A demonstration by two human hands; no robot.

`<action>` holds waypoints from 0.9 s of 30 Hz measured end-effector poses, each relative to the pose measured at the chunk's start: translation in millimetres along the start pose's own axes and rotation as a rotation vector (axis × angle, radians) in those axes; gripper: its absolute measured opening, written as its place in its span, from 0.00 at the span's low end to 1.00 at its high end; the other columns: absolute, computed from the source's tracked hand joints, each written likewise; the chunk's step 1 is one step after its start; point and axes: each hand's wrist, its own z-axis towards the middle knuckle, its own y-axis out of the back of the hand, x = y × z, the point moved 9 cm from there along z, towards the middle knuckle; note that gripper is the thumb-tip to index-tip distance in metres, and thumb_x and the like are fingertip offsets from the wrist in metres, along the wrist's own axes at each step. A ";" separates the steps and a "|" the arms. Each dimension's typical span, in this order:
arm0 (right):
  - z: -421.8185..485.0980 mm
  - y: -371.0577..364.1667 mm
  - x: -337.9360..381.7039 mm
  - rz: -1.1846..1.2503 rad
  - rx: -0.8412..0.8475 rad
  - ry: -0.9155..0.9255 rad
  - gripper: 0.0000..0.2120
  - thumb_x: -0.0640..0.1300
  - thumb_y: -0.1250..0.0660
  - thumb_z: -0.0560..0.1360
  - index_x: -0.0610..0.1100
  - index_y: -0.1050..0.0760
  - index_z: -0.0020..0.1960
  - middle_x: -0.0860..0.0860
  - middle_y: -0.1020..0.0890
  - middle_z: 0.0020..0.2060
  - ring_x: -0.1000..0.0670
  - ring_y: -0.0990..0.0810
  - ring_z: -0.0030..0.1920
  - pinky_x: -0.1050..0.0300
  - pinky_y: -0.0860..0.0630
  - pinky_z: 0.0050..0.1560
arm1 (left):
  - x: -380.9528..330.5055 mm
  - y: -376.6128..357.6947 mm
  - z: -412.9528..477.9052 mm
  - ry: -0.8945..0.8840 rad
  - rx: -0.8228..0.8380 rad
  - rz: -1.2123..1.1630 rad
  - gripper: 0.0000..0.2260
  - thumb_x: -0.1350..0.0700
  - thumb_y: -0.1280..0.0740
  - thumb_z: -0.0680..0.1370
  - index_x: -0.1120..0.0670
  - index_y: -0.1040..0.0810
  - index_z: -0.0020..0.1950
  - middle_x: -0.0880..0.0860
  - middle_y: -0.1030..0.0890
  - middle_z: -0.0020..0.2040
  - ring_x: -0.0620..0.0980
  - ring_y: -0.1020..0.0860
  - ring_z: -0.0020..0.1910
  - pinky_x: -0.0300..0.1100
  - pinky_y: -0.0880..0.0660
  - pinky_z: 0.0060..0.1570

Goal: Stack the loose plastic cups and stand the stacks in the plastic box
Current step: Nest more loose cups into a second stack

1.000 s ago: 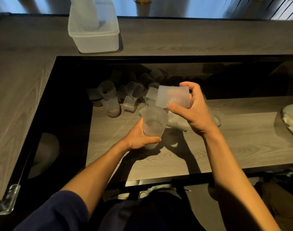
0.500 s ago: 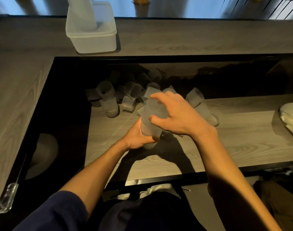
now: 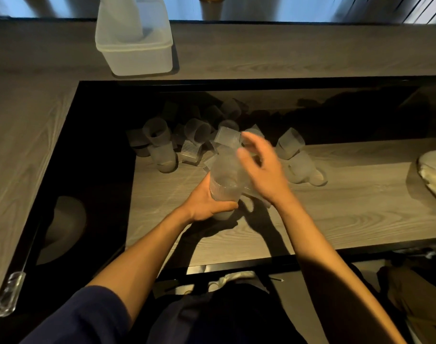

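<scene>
My left hand (image 3: pixel 204 204) is gripping a short stack of frosted, ribbed translucent plastic cups (image 3: pixel 224 175), fingers curled round its lower half. The stack's long axis is standing roughly upright, mouth up. Whether its base is touching the grey wood-grain shelf (image 3: pixel 336 207) I cannot tell.

My right hand (image 3: pixel 264 177) is hovering just right of and over the stack's mouth, fingers spread and relaxed, holding nothing that I can make out; it is motion-blurred.

Governing relation, in my judgement: the heap of loose frosted plastic cups (image 3: pixel 197 131) is lying just beyond the grip, mostly on their sides with axes pointing every way. Two more tipped frosted cups (image 3: pixel 290 145) are lying beyond and right of it, nearer the free right hand. That hand is the better placed to fetch one.

The lidless translucent rectangular plastic box (image 3: pixel 137 60) is sitting well beyond and left of the grip on the upper wooden counter (image 3: pixel 286 50), with a tall cup stack (image 3: pixel 122 18) standing in it.
</scene>
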 end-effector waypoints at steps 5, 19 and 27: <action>-8.6 25.3 -122.2 -0.422 -0.098 -0.435 0.34 0.44 0.27 0.76 0.44 0.36 0.78 0.44 0.31 0.75 0.42 0.32 0.75 0.45 0.30 0.73 | 7.2 2.5 2.5 0.034 -0.008 0.018 0.42 0.53 0.18 0.66 0.49 0.35 0.75 0.45 0.25 0.65 0.46 0.25 0.66 0.55 0.25 0.68; -31.8 -2.2 -177.6 -0.451 0.136 -0.560 0.34 0.50 0.24 0.73 0.44 0.32 0.75 0.42 0.30 0.67 0.39 0.25 0.65 0.47 0.28 0.69 | 5.3 0.8 3.3 0.034 -0.007 0.027 0.40 0.55 0.18 0.67 0.51 0.34 0.74 0.44 0.24 0.64 0.42 0.25 0.65 0.45 0.25 0.64; -29.1 -17.0 -170.0 -0.300 0.191 -0.514 0.35 0.47 0.23 0.73 0.45 0.32 0.77 0.44 0.29 0.70 0.44 0.27 0.69 0.49 0.28 0.69 | 3.6 1.4 3.7 0.035 -0.001 0.018 0.42 0.50 0.19 0.65 0.50 0.34 0.75 0.45 0.24 0.65 0.44 0.25 0.66 0.46 0.25 0.65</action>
